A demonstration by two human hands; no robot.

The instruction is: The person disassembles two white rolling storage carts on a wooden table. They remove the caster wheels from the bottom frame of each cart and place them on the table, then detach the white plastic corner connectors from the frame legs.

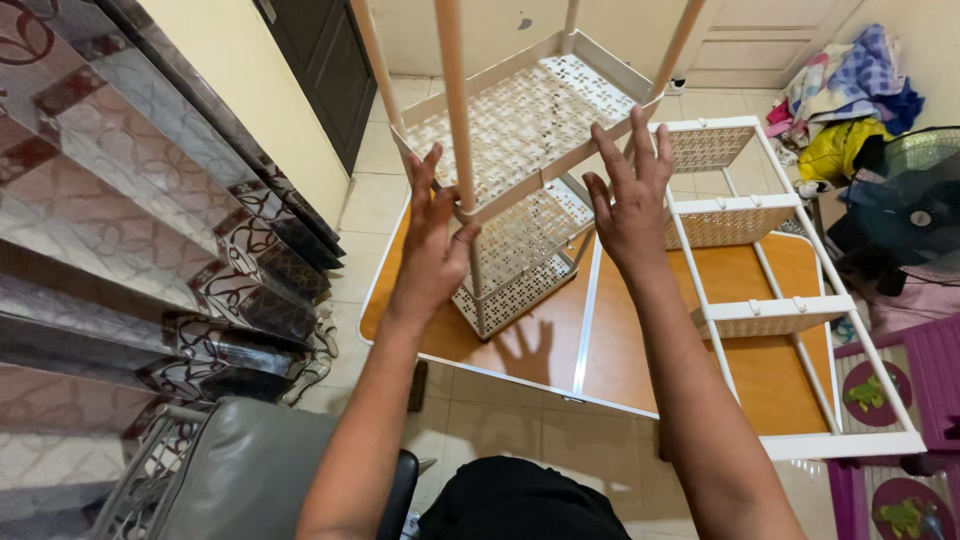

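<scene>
A cream plastic shelf rack (520, 120) with perforated trays and thin upright poles stands on a low orange folding table (545, 350). My left hand (432, 240) is flat against the near edge of the upper tray, fingers spread, beside the front pole (455, 110). My right hand (632, 200) is open too, its fingertips touching the tray's right front edge. Neither hand is closed around anything. A lower tray (520, 250) shows under the upper one.
A white ladder-like frame with small baskets (760, 310) lies across the table's right half. Patterned tiled stairs (130, 220) rise on the left. A grey chair seat (250, 470) is near me, a fan (910, 210) and a pile of clothes (845, 100) at right.
</scene>
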